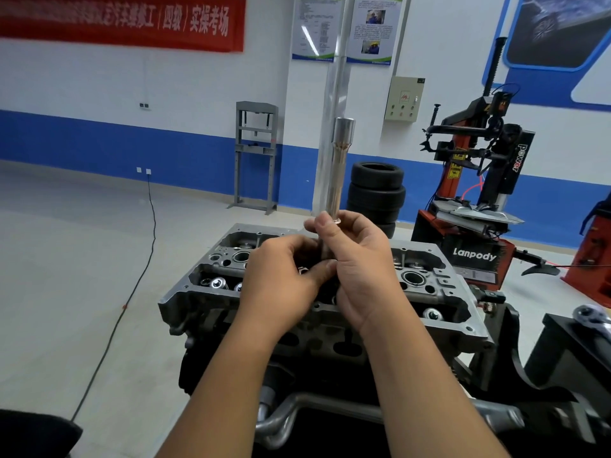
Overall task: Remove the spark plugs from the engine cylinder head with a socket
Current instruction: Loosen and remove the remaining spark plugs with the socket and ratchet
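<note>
**Long socket held upright above the cylinder head**

Head view: both bare hands meet in the middle of the scene, just above the grey cast-aluminium engine cylinder head (439,292). The right hand (360,269) curls its fingers and thumb round the lower part of a long, slim, polished chrome socket bar (338,180), which stands nearly upright and rises well above the hands. The bar is a bright, mirror-like tube with a brownish reflection along its shaft; its top end widens into a short, thicker cylindrical collar. Its bottom end is hidden between the two hands, so what it carries there cannot be told.

The left hand (284,279) sits just left of the right, touching it, its fingers curled inward and its thumb pressed toward the foot of the bar; whether it actually pinches something there cannot be told.

The cylinder head lies flat on a dark stand, near the person, with round bores and shiny valve springs showing in its open top on both sides of the hands.

Farther off, a stack of black tyres (377,193) stands behind the head, a red-and-black tyre changer (476,226) to the right, and a grey steel shop press (256,157) by the far blue-and-white wall.
</note>
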The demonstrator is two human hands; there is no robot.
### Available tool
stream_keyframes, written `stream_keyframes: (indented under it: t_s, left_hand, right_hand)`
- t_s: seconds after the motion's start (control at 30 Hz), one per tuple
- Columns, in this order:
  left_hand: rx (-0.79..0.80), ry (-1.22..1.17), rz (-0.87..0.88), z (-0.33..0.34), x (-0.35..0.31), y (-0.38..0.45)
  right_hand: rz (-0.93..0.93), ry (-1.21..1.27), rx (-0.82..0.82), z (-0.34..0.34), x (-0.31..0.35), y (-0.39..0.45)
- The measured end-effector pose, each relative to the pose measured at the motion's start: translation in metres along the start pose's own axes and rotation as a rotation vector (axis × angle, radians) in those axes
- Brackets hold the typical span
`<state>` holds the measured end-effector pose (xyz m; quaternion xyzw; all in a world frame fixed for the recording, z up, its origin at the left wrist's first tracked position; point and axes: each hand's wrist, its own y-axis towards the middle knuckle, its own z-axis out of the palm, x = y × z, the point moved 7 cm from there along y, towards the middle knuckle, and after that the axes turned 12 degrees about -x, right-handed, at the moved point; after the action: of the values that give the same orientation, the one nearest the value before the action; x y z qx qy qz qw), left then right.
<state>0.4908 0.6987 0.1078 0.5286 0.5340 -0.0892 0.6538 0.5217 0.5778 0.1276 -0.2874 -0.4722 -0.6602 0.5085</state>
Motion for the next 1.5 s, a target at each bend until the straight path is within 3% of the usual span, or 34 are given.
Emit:
stream_keyframes:
  t_s: [0.17, 0.37, 0.53, 0.6, 0.8, 1.0, 1.17, 1.37, 1.5]
  left_hand:
    - [0.171, -0.096, -0.022, 0.006, -0.001, 0.000]
    - [-0.069, -0.001, -0.008, -0.002, 0.000, 0.001]
    - [0.153, -0.058, -0.007, 0.005, -0.003, 0.001]
    - [0.175, -0.081, -0.014, 0.005, -0.001, 0.001]
    - [-0.012, 0.018, 0.011, -0.002, 0.001, 0.001]
    - [0.180, -0.099, -0.012, 0.008, 0.000, 0.001]
    - [-0.025, 0.020, 0.043, 0.000, 0.001, 0.002]
    - [0.175, -0.090, 0.010, 0.008, -0.001, 0.000]
    - [-0.016, 0.027, 0.045, 0.001, -0.001, 0.001]
  right_hand:
    - [-0.017, -0.079, 0.031, 0.003, -0.002, 0.000]
    - [0.023, 0.006, 0.022, 0.004, -0.001, 0.000]
    - [-0.022, -0.067, 0.021, 0.003, 0.002, -0.002]
    - [-0.002, -0.067, 0.016, 0.004, 0.001, -0.002]
    - [0.001, 0.015, 0.006, 0.001, 0.001, -0.002]
    - [-0.004, -0.059, 0.009, 0.004, -0.001, -0.001]
    - [0.024, 0.027, -0.003, 0.001, -0.001, 0.000]
    - [-0.013, -0.054, -0.008, 0.003, 0.002, -0.002]
    - [0.014, 0.011, -0.006, 0.002, 0.000, -0.001]
